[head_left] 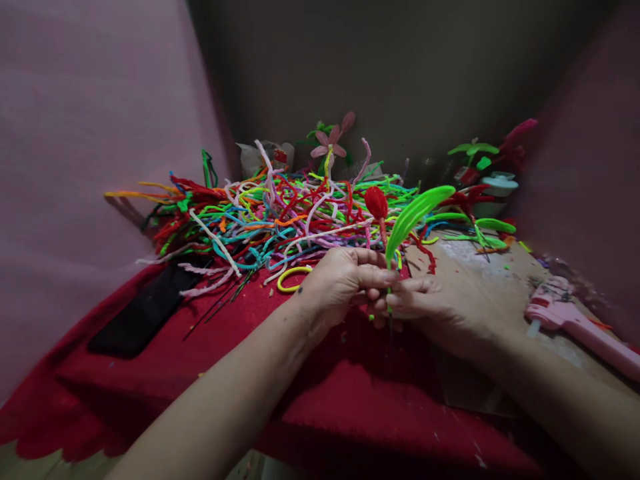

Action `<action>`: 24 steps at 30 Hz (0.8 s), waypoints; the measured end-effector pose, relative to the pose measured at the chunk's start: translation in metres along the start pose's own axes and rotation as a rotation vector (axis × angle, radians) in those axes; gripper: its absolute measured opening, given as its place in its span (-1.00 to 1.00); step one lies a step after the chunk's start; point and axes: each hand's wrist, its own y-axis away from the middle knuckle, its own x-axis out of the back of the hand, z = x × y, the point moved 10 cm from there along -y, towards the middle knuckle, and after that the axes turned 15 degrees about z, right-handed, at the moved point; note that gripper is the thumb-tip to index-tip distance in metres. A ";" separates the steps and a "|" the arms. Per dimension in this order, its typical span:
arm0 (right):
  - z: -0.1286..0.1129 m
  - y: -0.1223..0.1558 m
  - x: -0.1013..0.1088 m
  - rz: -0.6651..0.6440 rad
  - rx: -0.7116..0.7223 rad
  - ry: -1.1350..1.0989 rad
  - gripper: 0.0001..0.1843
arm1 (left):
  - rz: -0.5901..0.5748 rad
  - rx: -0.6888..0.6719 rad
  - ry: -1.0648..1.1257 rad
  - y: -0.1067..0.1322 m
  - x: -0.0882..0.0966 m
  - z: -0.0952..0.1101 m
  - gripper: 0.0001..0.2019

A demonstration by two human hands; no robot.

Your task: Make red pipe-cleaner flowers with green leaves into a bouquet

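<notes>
Near the table's middle, my left hand [345, 277] and my right hand [420, 303] meet, both with fingers closed in a pinch. Between them stands a pipe-cleaner flower with a red bud [376, 203] on a pinkish-red stem. A long bright green pipe-cleaner leaf [413, 220] curves up to the right beside the bud. My left fingers grip the flower's stem, and my right fingertips pinch the lower end of the leaf against it. The exact join is partly hidden behind the fingers. A thin dark stem end shows below my hands.
A large heap of coloured pipe cleaners [280, 213] lies behind my hands. At left is a black phone [137, 310]; yellow scissor handles [290, 280] lie near my left wrist. A pink glue gun [565, 313] rests on cardboard [505, 287] at right. Finished-looking flowers [329, 141] stand behind.
</notes>
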 end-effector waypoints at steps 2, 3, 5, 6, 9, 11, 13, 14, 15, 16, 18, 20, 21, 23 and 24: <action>0.000 0.001 -0.002 -0.019 -0.008 0.005 -0.86 | -0.021 -0.004 0.013 0.000 -0.002 0.000 -0.79; 0.000 0.001 -0.002 -0.030 -0.007 0.009 -0.86 | -0.041 -0.006 0.018 0.000 -0.003 0.000 -0.80; -0.001 0.002 -0.003 -0.042 -0.006 0.009 -0.85 | -0.083 -0.012 0.030 0.001 -0.006 0.001 -0.80; 0.000 0.002 -0.003 -0.045 -0.009 0.007 -0.84 | -0.104 -0.013 0.037 0.002 -0.008 0.001 -0.79; 0.004 0.001 -0.004 -0.068 -0.022 -0.018 -0.82 | -0.113 -0.013 0.047 0.004 -0.008 0.002 -0.76; 0.007 0.000 -0.004 -0.090 -0.029 -0.033 -0.81 | -0.100 -0.006 0.040 0.004 -0.007 0.003 -0.74; 0.008 0.000 -0.004 -0.109 -0.024 -0.037 -0.82 | -0.090 0.003 0.039 0.005 -0.007 0.004 -0.73; 0.007 0.001 -0.004 -0.121 -0.014 -0.044 -0.82 | -0.086 0.006 0.044 0.005 -0.006 0.005 -0.72; 0.004 0.002 -0.005 -0.136 0.003 -0.061 -0.81 | -0.083 0.008 0.049 0.005 -0.006 0.005 -0.72; 0.002 0.003 -0.006 -0.152 0.021 -0.082 -0.79 | -0.080 0.007 0.053 0.005 -0.005 0.006 -0.72; -0.004 0.005 -0.008 -0.183 0.047 -0.125 -0.78 | -0.075 0.005 0.055 0.005 -0.005 0.006 -0.73; -0.008 0.007 -0.009 -0.191 0.055 -0.150 -0.80 | -0.082 0.005 0.054 0.006 -0.005 0.006 -0.74; -0.008 0.007 -0.010 -0.189 0.053 -0.148 -0.82 | -0.089 0.004 0.055 0.007 -0.005 0.006 -0.75; -0.008 0.007 -0.010 -0.180 0.050 -0.140 -0.83 | -0.102 0.006 0.057 0.008 -0.007 0.006 -0.77; -0.008 0.007 -0.010 -0.175 0.048 -0.131 -0.84 | -0.106 0.008 0.057 0.008 -0.007 0.006 -0.78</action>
